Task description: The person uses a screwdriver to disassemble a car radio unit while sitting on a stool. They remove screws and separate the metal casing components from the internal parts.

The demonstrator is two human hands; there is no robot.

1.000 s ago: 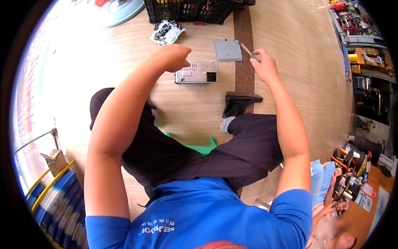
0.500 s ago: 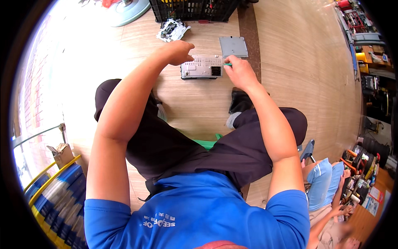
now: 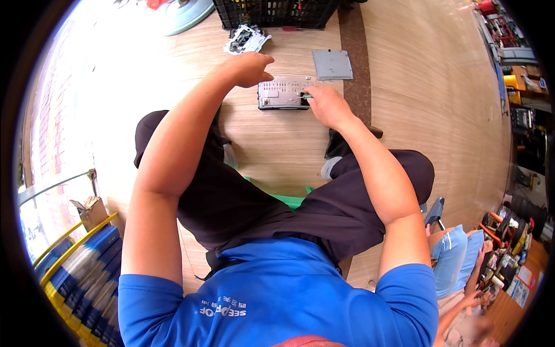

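Note:
A flat silvery metal unit with slots and a dark socket, which looks like a car stereo [image 3: 280,87], lies on the floor in front of me. My left hand [image 3: 251,68] is at its far left corner, thumb and fingers apart; whether the thumb touches the casing I cannot tell. In my right hand [image 3: 328,106] is a slim screwdriver [image 3: 308,96] with a green handle, pinched between the fingers. Its thin shaft points left across the unit, near the dark socket. The exact spot of the tip is too small to make out.
A grey metal cover plate [image 3: 333,64] lies beyond my right hand. Past my left hand sits a white and black mechanism [image 3: 247,40]. A black plastic crate [image 3: 277,14] stands behind, with a red tool [image 3: 296,28] at its foot. Another person [image 3: 457,266] sits at the lower right.
My right hand has moved left and slightly nearer, bringing the screwdriver over the unit near the dark socket. The left hand stays at the unit's far left corner.

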